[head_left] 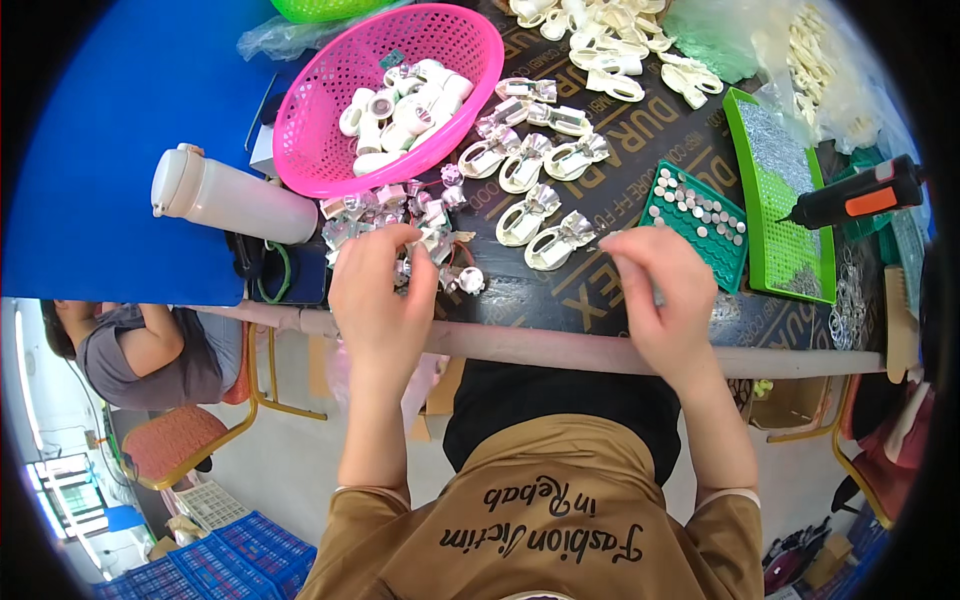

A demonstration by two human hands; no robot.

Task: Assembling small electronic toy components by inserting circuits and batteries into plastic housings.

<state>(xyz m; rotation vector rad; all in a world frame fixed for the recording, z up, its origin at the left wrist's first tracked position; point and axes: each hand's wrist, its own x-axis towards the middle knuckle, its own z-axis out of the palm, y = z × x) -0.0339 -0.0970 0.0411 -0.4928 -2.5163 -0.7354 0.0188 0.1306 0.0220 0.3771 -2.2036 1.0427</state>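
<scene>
"Which step are we at?"

"A moment of handling small parts, I'd judge. The left hand (380, 290) is at the heap of shiny silver and white plastic parts (435, 215) on the black, tan-lettered tabletop (500, 312). The right hand (682, 285) is just beside the nearest cream oval plastic piece with a silver fitting (570, 235)."

"Are the fingers holding anything?"

"On both, thumb and forefinger curve toward each other with their tips close. I see nothing between them, but I can't tell whether something tiny is pinched or hidden in a palm."

"What does the next move call for?"

"If it is a pick from the heap, a narrow, careful pinch: those parts overlap and could drag one another. The oval pieces lie apart from the heap, so they look easier to grip."

"Any writing or brands?"

"Large tan capitals repeat across the tabletop, partly covered. The brown short-sleeved shirt (600, 450) carries black script, upside down from here. I make out no label on the beige cylindrical bottle (240, 205)."
</scene>
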